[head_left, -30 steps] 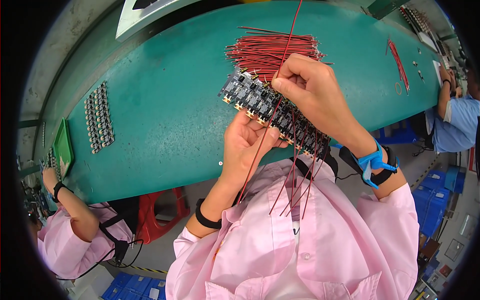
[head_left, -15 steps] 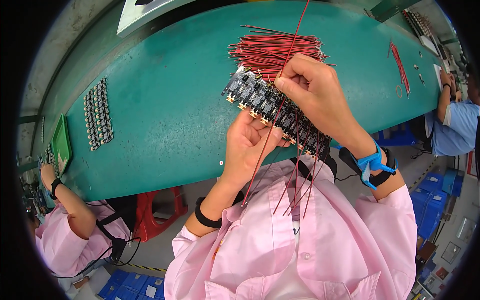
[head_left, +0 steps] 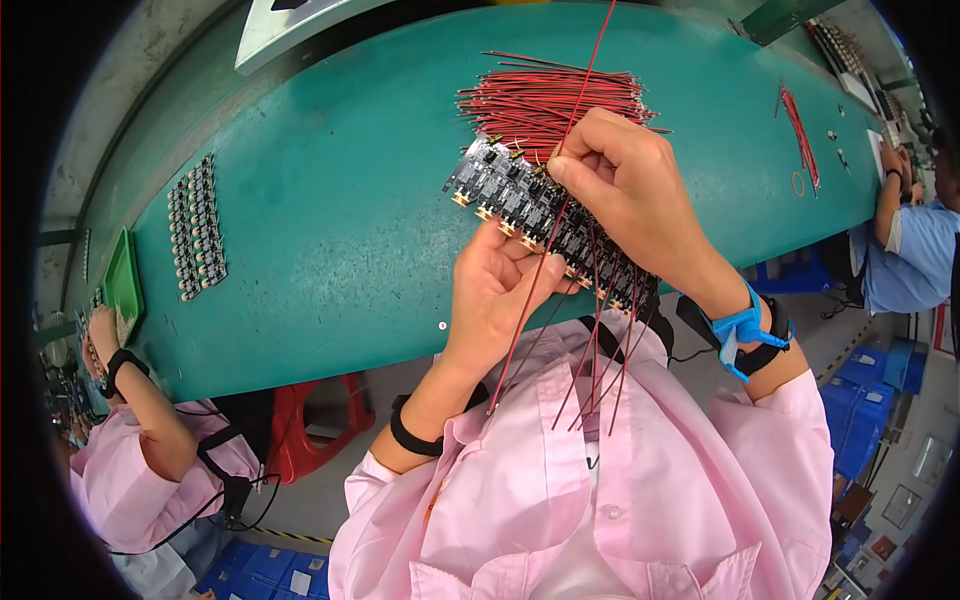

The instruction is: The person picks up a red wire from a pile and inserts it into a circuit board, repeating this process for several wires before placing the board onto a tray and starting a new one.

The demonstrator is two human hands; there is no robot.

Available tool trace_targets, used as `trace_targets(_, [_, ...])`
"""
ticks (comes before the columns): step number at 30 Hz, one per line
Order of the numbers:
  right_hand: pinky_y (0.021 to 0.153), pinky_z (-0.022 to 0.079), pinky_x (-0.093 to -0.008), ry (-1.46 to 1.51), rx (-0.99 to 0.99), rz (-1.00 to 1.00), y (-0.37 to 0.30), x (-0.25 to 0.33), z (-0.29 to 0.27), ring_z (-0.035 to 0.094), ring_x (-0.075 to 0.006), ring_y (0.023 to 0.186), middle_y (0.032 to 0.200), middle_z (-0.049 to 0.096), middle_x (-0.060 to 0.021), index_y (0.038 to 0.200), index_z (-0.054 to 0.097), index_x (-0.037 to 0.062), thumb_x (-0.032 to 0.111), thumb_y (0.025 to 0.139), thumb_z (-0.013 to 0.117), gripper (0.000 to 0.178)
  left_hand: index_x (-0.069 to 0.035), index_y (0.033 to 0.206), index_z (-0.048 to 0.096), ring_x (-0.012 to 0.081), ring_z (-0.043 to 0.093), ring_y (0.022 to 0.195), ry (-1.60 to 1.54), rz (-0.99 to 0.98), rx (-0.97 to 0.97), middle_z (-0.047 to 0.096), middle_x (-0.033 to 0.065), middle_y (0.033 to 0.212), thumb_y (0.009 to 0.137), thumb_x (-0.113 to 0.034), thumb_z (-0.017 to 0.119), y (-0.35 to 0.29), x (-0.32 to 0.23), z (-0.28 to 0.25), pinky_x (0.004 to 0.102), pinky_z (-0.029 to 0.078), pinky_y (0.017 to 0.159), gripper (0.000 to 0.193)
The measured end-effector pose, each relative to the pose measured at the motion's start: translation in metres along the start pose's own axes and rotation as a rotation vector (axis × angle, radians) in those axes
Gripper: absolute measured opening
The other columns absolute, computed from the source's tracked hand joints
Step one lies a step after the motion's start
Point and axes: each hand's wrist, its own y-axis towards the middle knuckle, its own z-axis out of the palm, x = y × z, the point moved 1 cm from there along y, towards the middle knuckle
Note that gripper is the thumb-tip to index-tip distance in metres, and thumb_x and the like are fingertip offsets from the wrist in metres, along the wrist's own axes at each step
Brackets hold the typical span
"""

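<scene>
Over the bench's front edge, my left hand (head_left: 500, 290) grips a dark circuit board panel (head_left: 510, 194) from below, thumb on its lower edge. The panel slants down to the right and carries rows of small parts with brass-coloured pieces along one side. My right hand (head_left: 625, 170) pinches a long red wire (head_left: 583, 95) between thumb and forefinger above the panel. This wire runs up past the far bench edge; another red wire stretch (head_left: 520, 330) slants down toward my shirt. Several dark red wires (head_left: 597, 370) hang from the panel's right part. The wire tip at my fingers is hidden.
Behind the panel lies a heap of red and black wires (head_left: 550, 100) on the green bench (head_left: 330, 220). More board panels (head_left: 197, 228) and a green tray (head_left: 124, 285) are at left. A wire bundle (head_left: 800, 140) lies at right. Co-workers sit on both sides.
My right hand and the pinched wire have barely shifted; the hanging wires sway slightly. The co-worker's hand at the left has moved a little.
</scene>
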Motion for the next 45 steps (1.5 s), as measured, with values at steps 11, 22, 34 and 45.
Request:
trace_targets(11, [0.050,0.036,-0.0352,-0.086,0.001,-0.068,0.0002,0.0018,0.0002,0.047,-0.0283,0.056,0.061,0.047,-0.0121,0.062,0.048,-0.0025,0.003,0.065,0.052,0.008,0.002,0.099,0.036,0.0153,0.056,0.072,0.003,0.010,-0.003,0.053,0.0114,0.086,0.075,0.001,0.048,0.0002,0.0014,0.0002,0.0251,0.048,0.062,0.026])
trace_targets(22, [0.046,0.036,-0.0275,-0.197,-0.014,-0.168,-0.0013,0.0016,0.0011,0.045,-0.0182,0.053,0.061,0.045,-0.0076,0.064,0.047,-0.0020,0.001,0.066,0.054,0.009,0.002,0.100,0.036,0.0149,0.055,0.072,0.011,0.023,-0.005,0.051,0.0110,0.088,0.075,0.002,0.048,-0.0003,0.0025,-0.0006,0.0255,0.048,0.060,0.027])
trace_targets(34, [0.045,0.035,-0.0271,-0.299,-0.040,-0.253,-0.0017,0.0023,0.0033,0.046,-0.0187,0.054,0.061,0.046,-0.0067,0.064,0.048,-0.0010,0.000,0.066,0.054,0.007,0.002,0.100,0.036,0.0143,0.055,0.072,0.006,0.008,0.000,0.051,0.0104,0.087,0.075,0.001,0.048,0.0000,0.0028,-0.0018,0.0249,0.048,0.061,0.027])
trace_targets(45, [0.043,0.033,-0.0204,-0.100,-0.001,-0.070,-0.0015,0.0016,0.0016,0.040,-0.0066,0.049,0.059,0.046,-0.0025,0.065,0.049,-0.0024,0.000,0.066,0.056,0.008,0.002,0.098,0.037,0.0138,0.055,0.073,-0.031,0.006,0.001,0.051,0.0097,0.086,0.075,0.001,0.047,-0.0003,0.0008,-0.0016,0.0248,0.048,0.061,0.025])
